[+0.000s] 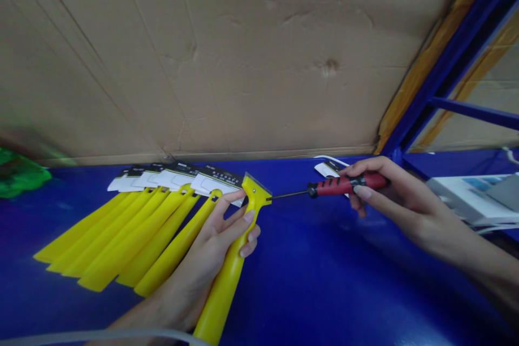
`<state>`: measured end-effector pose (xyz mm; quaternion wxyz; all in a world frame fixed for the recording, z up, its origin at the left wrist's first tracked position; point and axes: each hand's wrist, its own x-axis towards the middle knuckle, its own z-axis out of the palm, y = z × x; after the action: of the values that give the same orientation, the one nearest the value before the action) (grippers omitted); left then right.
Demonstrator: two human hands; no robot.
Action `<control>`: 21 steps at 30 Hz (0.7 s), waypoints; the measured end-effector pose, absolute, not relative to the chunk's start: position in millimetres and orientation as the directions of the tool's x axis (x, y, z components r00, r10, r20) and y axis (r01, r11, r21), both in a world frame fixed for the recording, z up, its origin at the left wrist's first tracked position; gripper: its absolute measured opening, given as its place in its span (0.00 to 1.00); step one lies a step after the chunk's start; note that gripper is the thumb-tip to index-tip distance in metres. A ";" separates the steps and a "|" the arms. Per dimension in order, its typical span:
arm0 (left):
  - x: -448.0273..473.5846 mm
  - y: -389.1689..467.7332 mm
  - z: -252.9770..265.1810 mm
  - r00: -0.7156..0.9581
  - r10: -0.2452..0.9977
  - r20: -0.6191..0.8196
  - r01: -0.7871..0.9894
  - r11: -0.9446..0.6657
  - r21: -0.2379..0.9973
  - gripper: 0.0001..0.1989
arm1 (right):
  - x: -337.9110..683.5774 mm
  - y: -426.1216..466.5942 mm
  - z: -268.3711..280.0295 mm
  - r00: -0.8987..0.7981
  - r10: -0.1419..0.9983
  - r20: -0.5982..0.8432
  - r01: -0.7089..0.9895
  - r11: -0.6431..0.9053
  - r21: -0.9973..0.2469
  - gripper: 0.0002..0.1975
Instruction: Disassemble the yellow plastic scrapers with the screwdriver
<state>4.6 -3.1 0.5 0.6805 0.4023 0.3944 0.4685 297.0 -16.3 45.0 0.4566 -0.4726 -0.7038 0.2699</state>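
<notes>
My left hand (227, 232) is closed round the neck of a yellow scraper (223, 292), just below its flared head. A thin, clear-looking edge runs along the top of that head, which has a small screw in its face. In my right hand (389, 194) is a screwdriver (334, 185) with a red and black handle, gripped between thumb and fingers. Its dark shaft points left, and the tip meets the right side of the scraper head. Left of my left hand, several more yellow handles (133, 227) lie fanned out, with black and white cards (174, 177) at their upper ends.
Everything lies on a blue table (308, 292) backed by a cardboard sheet (259, 54). A blue metal frame (430, 86) rises at right, near a white box-like object (466, 200). Another card (324, 168) lies behind the screwdriver. Green plastic (20, 173) sits far left; a pale cable (101, 335) crosses the bottom.
</notes>
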 end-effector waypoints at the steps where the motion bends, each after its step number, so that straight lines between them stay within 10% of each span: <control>1: 4.8 -3.4 0.2 0.253 0.954 -0.159 -0.323 0.238 0.916 0.30 | 296.4 -16.1 43.9 -0.123 0.911 0.393 0.422 0.406 -0.811 0.13; 21: 4.6 -4.5 1.7 0.256 0.953 -0.164 -0.348 0.249 0.904 0.28 | 295.6 -20.4 48.5 -0.145 0.920 0.364 0.472 0.388 -0.792 0.13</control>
<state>4.6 -4.5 1.7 0.6892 0.3912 0.3866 0.4718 295.6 -20.4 48.5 0.4336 -0.4892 -0.7113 0.2583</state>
